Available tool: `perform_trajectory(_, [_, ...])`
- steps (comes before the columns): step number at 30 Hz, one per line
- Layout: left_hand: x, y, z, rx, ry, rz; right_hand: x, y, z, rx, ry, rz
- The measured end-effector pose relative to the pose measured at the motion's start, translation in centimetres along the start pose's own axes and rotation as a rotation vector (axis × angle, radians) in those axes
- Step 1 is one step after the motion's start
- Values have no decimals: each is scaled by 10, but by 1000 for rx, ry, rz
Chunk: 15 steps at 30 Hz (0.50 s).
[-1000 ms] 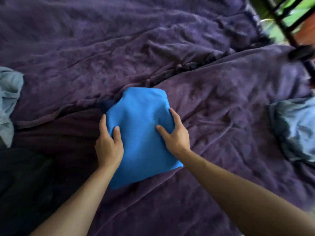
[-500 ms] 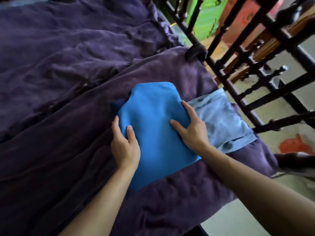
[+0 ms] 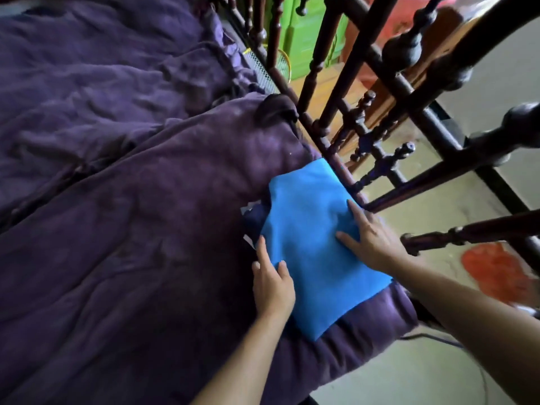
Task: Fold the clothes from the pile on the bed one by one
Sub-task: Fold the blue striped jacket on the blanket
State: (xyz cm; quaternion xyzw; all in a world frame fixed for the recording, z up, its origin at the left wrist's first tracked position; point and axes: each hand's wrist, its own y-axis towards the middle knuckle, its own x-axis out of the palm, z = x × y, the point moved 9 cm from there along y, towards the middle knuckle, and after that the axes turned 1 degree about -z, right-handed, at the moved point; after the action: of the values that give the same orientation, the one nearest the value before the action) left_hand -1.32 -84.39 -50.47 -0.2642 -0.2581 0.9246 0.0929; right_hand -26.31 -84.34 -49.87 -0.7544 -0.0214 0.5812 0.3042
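Placing step, by appearance: folded blue garment under flat, spread fingers of right hand. Left hand at near edge, thumb on top, other fingers hidden, hold unclear. Next, likely: letting go, fetching another piece.

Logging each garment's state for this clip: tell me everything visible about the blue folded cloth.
The blue cloth is plain, bright, matte fabric, folded into a smooth, roughly rectangular bundle. It lies flat on the purple duvet beside the bed's dark wooden rail. Some dark cloth peeks out under its upper left. The left hand touches its left edge with straight fingers; the right hand rests flat on top.
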Motion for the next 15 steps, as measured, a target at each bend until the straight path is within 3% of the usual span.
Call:
perform_trajectory(1, [-3,4,-6,-9,81,5,7,0,0,-6,-42,9])
perform_trajectory(3, [-24,9,1,110,239,145,-3,-5,-11,-74,-59,220])
perform_trajectory(6, [-41,9,42,505,475,358,-18,-20,-38,-262,-47,470])
perform_trajectory(8, [-26,23,53,632,654,266,-8,-15,-52,-331,-79,427])
perform_trajectory(11, [9,57,19,513,890,-25,27,4,-48,-293,-132,239])
perform_trajectory(15, [33,70,-17,444,1006,-95,67,18,-33,-271,-168,192])
